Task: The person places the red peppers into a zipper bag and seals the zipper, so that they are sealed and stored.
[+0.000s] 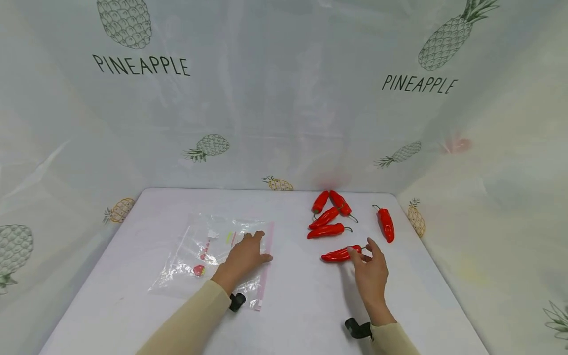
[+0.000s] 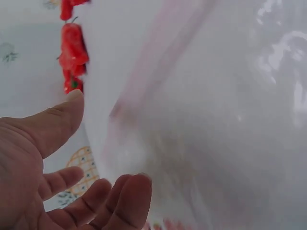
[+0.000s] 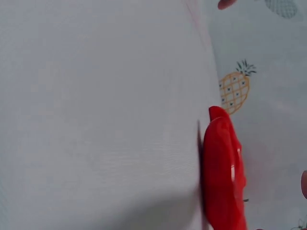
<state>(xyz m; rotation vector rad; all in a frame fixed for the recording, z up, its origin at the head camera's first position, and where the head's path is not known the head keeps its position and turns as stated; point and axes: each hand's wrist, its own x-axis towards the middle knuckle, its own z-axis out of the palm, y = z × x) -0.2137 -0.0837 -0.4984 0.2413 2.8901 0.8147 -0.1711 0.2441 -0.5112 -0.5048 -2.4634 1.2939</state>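
A clear zip bag [image 1: 182,261] with a pink edge strip [image 2: 148,67] lies flat on the left of the table, a few coloured prints on it. Over its right side is my left hand [image 1: 245,256], thumb and fingers spread with nothing between them. My right hand [image 1: 372,278] is at the stem end of a red chili pepper [image 1: 338,255], thumb and forefinger apart around that end. In the right wrist view the same pepper [image 3: 221,172] lies on the table and only bits of fingertips show at the edge; whether they touch it is unclear.
Several more red peppers [image 1: 327,230] lie in a group behind the nearest one. Another pepper [image 1: 386,226] is by itself near the right edge of the white table [image 1: 301,305]. A pineapple-print sheet [image 1: 284,108] hangs behind and at both sides.
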